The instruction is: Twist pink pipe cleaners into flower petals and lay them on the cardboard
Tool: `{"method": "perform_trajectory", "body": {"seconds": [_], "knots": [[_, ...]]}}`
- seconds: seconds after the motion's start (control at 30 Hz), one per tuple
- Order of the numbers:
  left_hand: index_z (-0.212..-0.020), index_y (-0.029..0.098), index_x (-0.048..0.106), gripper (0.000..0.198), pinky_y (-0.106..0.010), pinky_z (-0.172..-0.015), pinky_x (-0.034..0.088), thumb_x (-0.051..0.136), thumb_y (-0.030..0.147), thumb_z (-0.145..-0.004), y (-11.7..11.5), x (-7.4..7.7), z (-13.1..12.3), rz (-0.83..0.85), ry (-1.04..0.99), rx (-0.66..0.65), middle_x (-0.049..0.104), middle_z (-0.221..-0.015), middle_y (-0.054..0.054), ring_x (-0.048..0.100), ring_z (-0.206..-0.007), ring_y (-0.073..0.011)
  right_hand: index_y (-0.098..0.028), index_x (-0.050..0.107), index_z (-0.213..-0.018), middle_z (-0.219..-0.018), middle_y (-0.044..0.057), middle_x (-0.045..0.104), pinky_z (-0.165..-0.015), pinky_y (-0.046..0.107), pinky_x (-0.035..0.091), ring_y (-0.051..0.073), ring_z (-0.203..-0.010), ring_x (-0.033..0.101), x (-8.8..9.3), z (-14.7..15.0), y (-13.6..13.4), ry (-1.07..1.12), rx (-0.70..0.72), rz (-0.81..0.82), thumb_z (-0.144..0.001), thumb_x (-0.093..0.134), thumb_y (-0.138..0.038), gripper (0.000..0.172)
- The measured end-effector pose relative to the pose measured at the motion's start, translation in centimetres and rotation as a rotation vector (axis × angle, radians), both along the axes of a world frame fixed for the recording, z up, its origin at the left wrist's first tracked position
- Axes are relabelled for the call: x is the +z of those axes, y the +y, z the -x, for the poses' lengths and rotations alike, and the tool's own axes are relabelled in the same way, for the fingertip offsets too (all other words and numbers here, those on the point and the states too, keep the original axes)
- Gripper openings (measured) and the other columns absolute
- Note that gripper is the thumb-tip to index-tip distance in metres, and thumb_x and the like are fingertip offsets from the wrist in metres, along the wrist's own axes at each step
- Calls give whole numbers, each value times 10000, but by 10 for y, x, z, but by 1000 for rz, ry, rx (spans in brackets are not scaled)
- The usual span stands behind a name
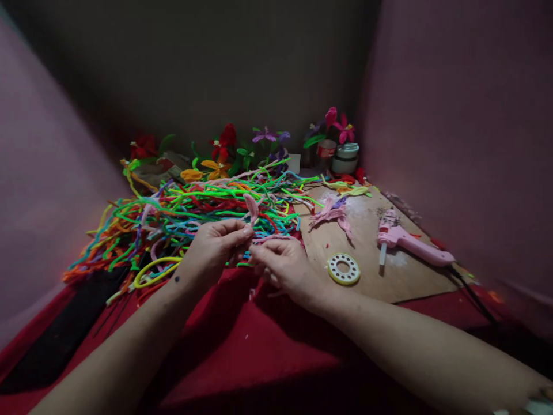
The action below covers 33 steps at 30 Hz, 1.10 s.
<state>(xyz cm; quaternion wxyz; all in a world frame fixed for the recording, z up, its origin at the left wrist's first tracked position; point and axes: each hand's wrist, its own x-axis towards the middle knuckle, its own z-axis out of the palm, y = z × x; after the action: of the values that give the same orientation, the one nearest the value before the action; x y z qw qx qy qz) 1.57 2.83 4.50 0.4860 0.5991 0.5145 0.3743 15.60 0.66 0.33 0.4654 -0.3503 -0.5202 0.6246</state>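
My left hand [215,249] pinches a pink pipe cleaner [251,208] bent into a petal-shaped loop that stands up above the fingertips. My right hand [285,266] is closed beside it, fingertips pinching the lower stem of the same pink pipe cleaner. Both hands hover over a red cloth [254,340], just in front of a large tangled heap of pipe cleaners [190,210] in green, orange, red, blue and yellow.
A wooden board [389,271] lies to the right, carrying a pink glue gun [410,242], a white and yellow ring spool [343,268] and pink pipe-cleaner pieces [332,214]. Finished pipe-cleaner flowers [224,151], a small jar [345,158] and a cup stand at the back. Walls close in on both sides.
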Motion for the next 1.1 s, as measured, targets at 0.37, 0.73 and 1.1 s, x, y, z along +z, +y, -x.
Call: {"method": "perform_trajectory", "body": {"seconds": [0.37,0.73,1.1], "knots": [[-688,150,644,198,-214,-533,326,496,259,-762,44,9,-99,-572,885,-279,555,-562,-4,482,-548,-116,-160,578,-566,-579,-5,588,-506,205,346,102,-546,510,-18,5,-14,-435,256,-724,-772,513,-270,242],[-911,201,618,221,-266,-657,418,482,312,-777,71,-7,-137,-590,1179,-282,647,-910,-73,596,-827,-203,-161,673,-703,-713,26,691,-513,233,352,143,-672,595,-13,8,-12,-731,403,-898,-805,487,-373,300],[-804,175,648,240,-299,-643,444,431,275,-785,86,-25,-142,-637,1240,-290,669,-833,-96,624,-786,-236,-188,694,-889,-869,4,696,-479,260,318,144,-786,590,-9,10,-14,-854,495,-858,-857,366,-515,465]]}}
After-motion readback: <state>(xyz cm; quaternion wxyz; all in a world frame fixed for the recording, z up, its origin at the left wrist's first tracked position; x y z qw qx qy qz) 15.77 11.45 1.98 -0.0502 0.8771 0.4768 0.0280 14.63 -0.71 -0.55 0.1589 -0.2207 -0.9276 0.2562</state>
